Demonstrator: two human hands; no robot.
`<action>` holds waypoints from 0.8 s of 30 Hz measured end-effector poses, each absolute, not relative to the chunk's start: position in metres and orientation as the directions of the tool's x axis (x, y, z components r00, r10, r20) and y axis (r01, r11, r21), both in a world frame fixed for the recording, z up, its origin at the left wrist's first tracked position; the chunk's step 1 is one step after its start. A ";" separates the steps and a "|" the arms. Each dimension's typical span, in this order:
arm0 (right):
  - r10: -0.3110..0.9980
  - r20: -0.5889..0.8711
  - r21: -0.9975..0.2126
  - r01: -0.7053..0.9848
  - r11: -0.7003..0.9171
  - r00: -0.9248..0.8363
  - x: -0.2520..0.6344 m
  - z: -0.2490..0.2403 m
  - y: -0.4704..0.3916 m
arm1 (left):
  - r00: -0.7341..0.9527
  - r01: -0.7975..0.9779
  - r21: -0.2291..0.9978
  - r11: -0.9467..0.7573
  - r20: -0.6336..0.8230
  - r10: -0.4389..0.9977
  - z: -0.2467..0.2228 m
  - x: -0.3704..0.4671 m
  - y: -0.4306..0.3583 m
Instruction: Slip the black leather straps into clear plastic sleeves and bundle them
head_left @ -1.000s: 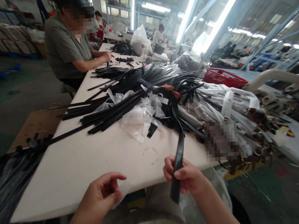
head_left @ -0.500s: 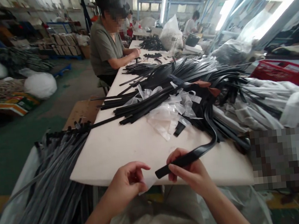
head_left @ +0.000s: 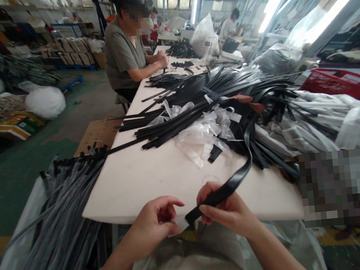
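Observation:
Near the table's front edge, my right hand (head_left: pixel 220 205) pinches a black strap (head_left: pixel 232 184) close to its end. From there the strap curves up and back to the pile of black straps (head_left: pixel 195 93). My left hand (head_left: pixel 159 219) is curled, a small translucent piece of film (head_left: pixel 180 224) between its thumb and fingers, with the index finger extended above. The strap's end is right beside the film; whether they touch I cannot tell. Behind my hands, crumpled clear plastic strips (head_left: pixel 196 140) lie on the white table (head_left: pixel 121 187).
A bundle of film-covered straps (head_left: pixel 70 217) hangs at the lower left. White wrapped material (head_left: pixel 328 120) and a red crate (head_left: pixel 343 85) are at the right. A person (head_left: pixel 127 51) sits at the table's far left side.
The strap's end has moved slightly left and down, closer to the film in my left hand. My left hand has barely moved. The view has shifted slightly.

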State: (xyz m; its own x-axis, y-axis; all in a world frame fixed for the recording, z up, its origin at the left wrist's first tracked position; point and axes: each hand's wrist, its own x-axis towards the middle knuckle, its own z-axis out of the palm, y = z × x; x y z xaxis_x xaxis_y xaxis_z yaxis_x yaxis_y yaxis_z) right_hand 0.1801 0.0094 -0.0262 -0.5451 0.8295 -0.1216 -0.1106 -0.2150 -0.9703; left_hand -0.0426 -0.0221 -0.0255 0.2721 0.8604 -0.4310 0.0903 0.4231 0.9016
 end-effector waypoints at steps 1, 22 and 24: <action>0.823 -0.127 -0.973 -0.093 -0.212 -0.553 0.180 -0.027 0.010 | 0.303 0.074 0.893 0.444 -0.444 0.843 -0.025 -0.042 -0.022; 0.956 -0.118 -0.986 -0.082 -0.145 -0.270 0.155 -0.063 -0.006 | 0.302 0.073 0.902 0.426 -0.427 0.853 -0.033 -0.030 -0.021; 0.950 -0.111 -0.984 -0.102 -0.146 -0.293 0.158 -0.061 -0.004 | 0.296 0.070 0.904 0.422 -0.423 0.857 -0.030 -0.030 -0.020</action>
